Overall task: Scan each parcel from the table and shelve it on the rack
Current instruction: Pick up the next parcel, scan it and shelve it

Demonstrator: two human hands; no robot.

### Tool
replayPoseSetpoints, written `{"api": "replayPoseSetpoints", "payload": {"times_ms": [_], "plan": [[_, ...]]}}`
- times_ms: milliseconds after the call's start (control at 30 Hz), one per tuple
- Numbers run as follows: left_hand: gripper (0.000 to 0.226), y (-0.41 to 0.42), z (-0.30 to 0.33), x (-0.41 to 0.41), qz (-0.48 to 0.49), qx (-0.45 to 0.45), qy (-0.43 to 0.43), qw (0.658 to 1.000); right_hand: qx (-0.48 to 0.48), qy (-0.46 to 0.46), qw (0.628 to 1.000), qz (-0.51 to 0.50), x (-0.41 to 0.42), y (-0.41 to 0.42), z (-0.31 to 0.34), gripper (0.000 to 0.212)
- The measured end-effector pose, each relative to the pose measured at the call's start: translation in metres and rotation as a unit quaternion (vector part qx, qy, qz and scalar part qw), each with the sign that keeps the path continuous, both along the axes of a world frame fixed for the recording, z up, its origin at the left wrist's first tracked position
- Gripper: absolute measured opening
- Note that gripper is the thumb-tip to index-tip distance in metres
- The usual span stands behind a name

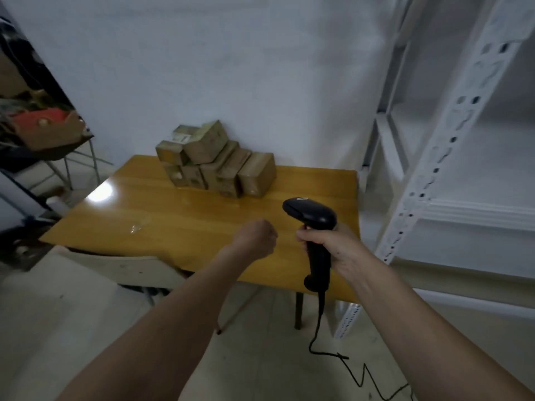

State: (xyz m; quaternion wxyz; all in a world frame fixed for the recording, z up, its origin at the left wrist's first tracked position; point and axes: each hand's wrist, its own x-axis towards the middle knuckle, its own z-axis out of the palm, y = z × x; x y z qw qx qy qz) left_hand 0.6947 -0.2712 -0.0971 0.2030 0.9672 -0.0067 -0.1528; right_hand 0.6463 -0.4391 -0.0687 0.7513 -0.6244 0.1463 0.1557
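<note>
While my right hand (330, 244) gripped the black scanner (314, 227) by its handle, my left hand (256, 237) hung curled and empty above the table (162, 209). Brown parcels (215, 160) sat stacked at its far edge, labels too blurred to read; the white rack (451, 157) was cut off at right.

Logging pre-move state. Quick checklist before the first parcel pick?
1. Scanner in right hand, gripped by the handle: ok.
2. Left hand free to pick, fingers curled and holding nothing: ok.
3. Parcels on the table, stacked at the far edge against the wall: ok.
4. Label on the next parcel facing the scanner: cannot tell, too blurred.
5. Rack shelves on the right with room: ok for the parts in view.
6. Scanner cable trailing on the floor by the feet: not ok, possible snag.
</note>
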Motion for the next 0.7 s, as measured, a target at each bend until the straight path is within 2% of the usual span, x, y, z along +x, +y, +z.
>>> {"api": "replayPoseSetpoints", "payload": {"times_ms": [367, 500, 700], "plan": [[0.021, 0.089, -0.017, 0.031, 0.041, -0.074, 0.018, 0.996, -0.025, 0.031, 0.999, 0.005, 0.042, 0.084, -0.014, 0.011], [0.028, 0.107, -0.024, 0.055, 0.04, -0.062, 0.009, 0.997, -0.027, 0.025, 0.999, 0.006, 0.074, 0.101, -0.023, 0.01], [0.024, 0.124, -0.03, 0.12, 0.049, -0.027, -0.021, 0.998, -0.004, 0.023, 1.0, 0.019, 0.137, 0.118, -0.029, 0.011]]}}
